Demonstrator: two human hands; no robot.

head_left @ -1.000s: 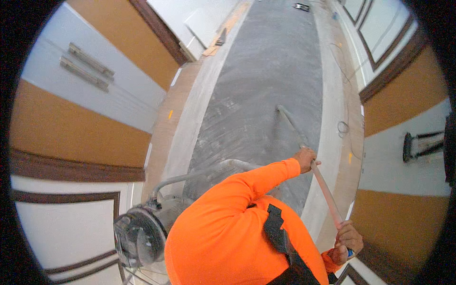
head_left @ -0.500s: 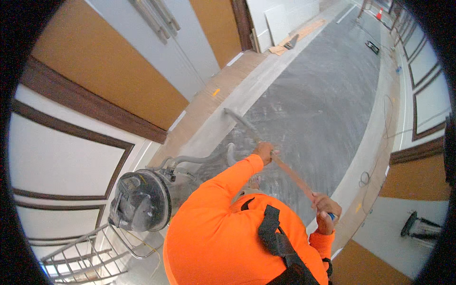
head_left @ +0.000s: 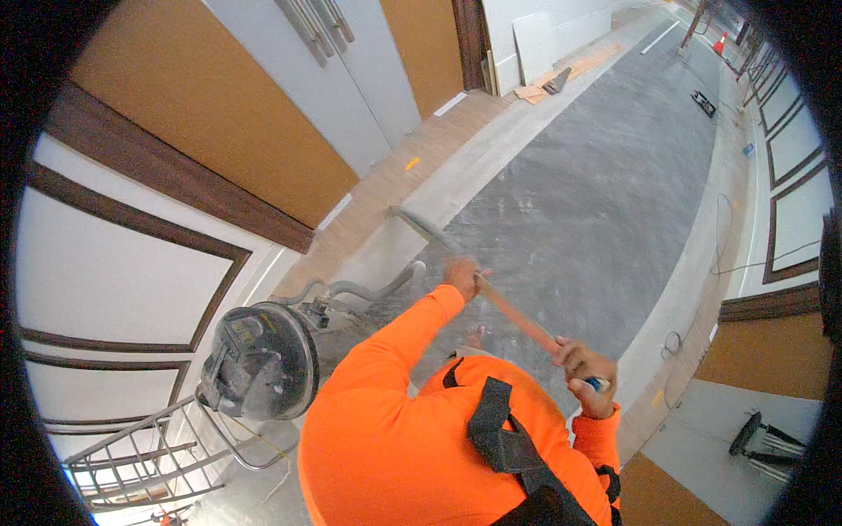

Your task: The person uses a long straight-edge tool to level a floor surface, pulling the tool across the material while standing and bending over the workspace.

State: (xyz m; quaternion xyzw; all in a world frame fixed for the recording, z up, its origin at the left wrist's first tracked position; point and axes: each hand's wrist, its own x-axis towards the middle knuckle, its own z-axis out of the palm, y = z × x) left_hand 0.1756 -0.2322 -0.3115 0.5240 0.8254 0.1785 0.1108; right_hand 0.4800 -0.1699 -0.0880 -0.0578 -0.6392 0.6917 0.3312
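Both my hands are closed around one long pole [head_left: 517, 317] with a reddish shaft and a blue tip at its upper end. My left hand [head_left: 462, 277] grips it lower down, in the middle of the view. My right hand [head_left: 586, 375] wraps the upper end, near my chest. Beyond my left hand the pole turns grey and slants down to the far left, over the pale strip along the grey floor [head_left: 588, 202]. That lower end is blurred, so its kind is unclear.
Left of me stands a dusty black canister vacuum [head_left: 263, 361] with a grey hose [head_left: 373, 289] reaching toward my feet. A metal ladder-like frame [head_left: 145, 465] is behind it. Double doors [head_left: 351, 88] line the left wall. A thin cable [head_left: 721, 237] lies along the right edge.
Both hands have shifted left with the pole, and its lower end has swung left across the pale strip. The view has tilted slightly.
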